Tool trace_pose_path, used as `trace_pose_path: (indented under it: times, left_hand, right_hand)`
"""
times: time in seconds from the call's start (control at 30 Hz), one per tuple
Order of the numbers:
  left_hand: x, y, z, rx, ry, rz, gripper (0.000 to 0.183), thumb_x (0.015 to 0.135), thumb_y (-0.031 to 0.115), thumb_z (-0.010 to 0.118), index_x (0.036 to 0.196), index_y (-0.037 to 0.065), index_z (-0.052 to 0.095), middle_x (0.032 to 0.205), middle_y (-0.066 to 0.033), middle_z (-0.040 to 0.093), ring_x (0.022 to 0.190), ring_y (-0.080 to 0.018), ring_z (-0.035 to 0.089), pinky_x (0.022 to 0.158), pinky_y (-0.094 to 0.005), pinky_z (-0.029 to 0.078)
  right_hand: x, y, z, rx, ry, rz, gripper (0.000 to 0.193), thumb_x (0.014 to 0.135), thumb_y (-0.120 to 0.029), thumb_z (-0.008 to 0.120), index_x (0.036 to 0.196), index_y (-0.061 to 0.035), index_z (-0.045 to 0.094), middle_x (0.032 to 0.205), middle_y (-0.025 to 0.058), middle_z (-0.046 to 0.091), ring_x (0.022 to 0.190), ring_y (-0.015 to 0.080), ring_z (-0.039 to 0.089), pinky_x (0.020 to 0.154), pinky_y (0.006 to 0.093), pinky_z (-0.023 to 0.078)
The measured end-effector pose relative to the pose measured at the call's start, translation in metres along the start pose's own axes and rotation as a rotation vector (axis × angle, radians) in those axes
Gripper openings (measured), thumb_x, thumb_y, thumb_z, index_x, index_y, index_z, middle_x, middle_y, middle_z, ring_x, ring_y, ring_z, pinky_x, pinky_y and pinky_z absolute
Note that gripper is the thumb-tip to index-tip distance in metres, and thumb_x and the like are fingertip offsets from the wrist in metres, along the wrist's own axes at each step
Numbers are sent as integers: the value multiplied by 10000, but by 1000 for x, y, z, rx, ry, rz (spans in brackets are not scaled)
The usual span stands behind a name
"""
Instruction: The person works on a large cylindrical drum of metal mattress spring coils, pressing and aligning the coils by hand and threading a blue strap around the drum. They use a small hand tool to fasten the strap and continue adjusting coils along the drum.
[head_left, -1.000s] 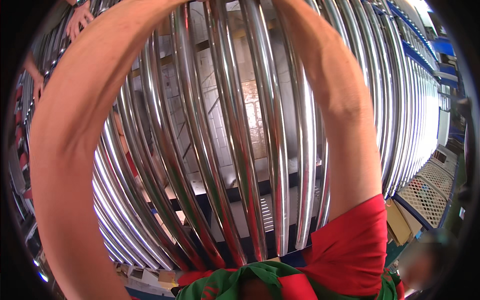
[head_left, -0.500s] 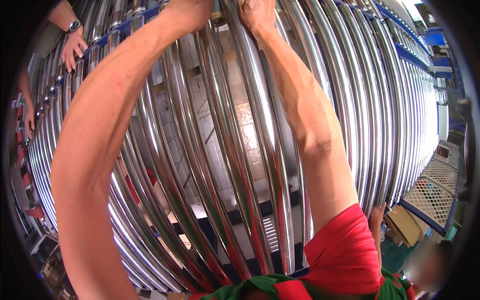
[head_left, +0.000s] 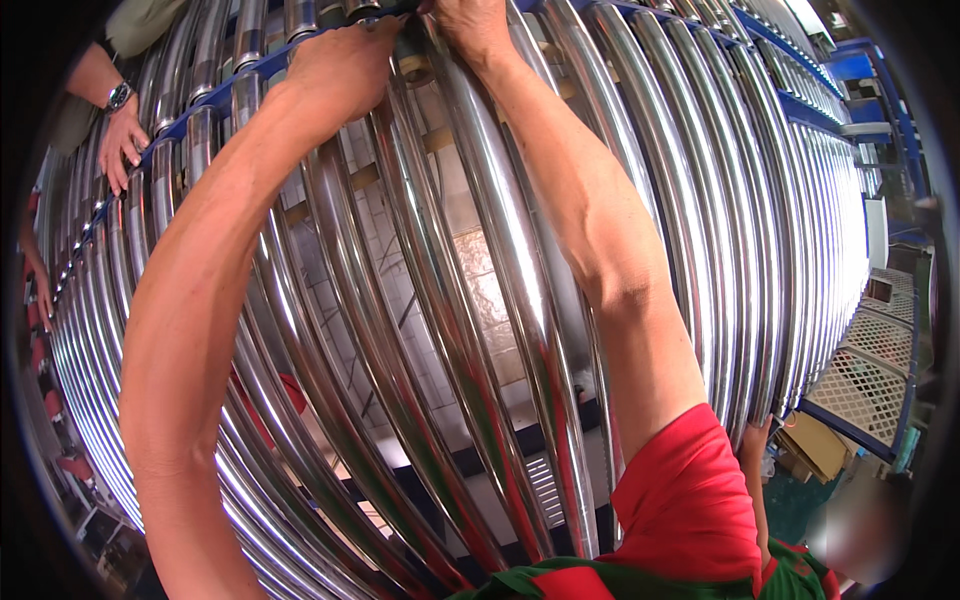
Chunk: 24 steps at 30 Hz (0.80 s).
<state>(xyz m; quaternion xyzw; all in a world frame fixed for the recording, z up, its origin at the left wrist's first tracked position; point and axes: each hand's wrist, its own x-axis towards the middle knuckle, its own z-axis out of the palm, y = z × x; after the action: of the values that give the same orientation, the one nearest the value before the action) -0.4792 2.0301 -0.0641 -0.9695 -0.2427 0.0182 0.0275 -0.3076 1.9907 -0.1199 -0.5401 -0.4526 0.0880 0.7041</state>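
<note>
The left hand [head_left: 340, 75] and right hand [head_left: 475, 25] have come into view over the metal rollers [head_left: 505, 215]. Whether they grip, I cannot tell.

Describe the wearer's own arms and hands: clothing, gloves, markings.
Left hand and right hand: no gloves seen; the right is partly cut off by the top edge. Left arm: bare as far as it shows. Right arm: bare below a loose, short red sleeve. No watch, cable or marking visible on either.
</note>
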Motion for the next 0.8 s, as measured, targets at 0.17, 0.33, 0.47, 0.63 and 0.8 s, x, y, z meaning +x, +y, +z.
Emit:
trace_pose_path:
  times: [0.17, 0.33, 0.47, 0.63, 0.8]
  left_hand:
    - [2, -4, -10, 29, -52, 46, 553, 866, 7, 552, 1417, 51, 534, 1055, -247, 739, 960, -420, 733, 808, -526, 581]
    - [3, -7, -8, 64, 2, 94, 460, 887, 89, 589, 1333, -22, 564, 924, -248, 743, 868, -417, 739, 751, -515, 589]
    - [1, -9, -7, 92, 15, 117, 475, 884, 83, 594, 1346, -19, 558, 922, -251, 742, 878, -416, 738, 750, -509, 585]
    - [-1, -6, -8, 84, 21, 103, 458, 877, 78, 598, 1317, -46, 561, 917, -243, 744, 864, -408, 739, 744, -500, 587]
    - [-4, -3, -1, 103, 20, 119, 440, 867, 83, 591, 1277, -73, 565, 893, -227, 745, 843, -395, 742, 734, -498, 586]
  right_hand:
    - [-4, -10, -3, -250, 96, -318, 71, 960, -43, 611, 907, 4, 606, 724, 170, 620, 657, 299, 630, 624, 408, 488]
    - [-6, -6, -2, -341, 51, -430, 64, 958, -48, 605, 928, 1, 578, 807, 232, 604, 769, 425, 618, 701, 483, 480]
    - [-4, 2, 0, -464, 72, -421, 104, 971, -82, 607, 937, 0, 553, 823, 243, 604, 797, 463, 601, 714, 530, 457]
    - [-1, 18, -2, -636, 0, -412, 147, 986, -126, 603, 931, -5, 541, 889, 266, 615, 875, 475, 604, 745, 552, 444]
    - [-1, 36, 0, -681, 73, -386, 209, 1002, -168, 578, 1058, 32, 553, 955, 305, 641, 890, 501, 607, 770, 570, 465]
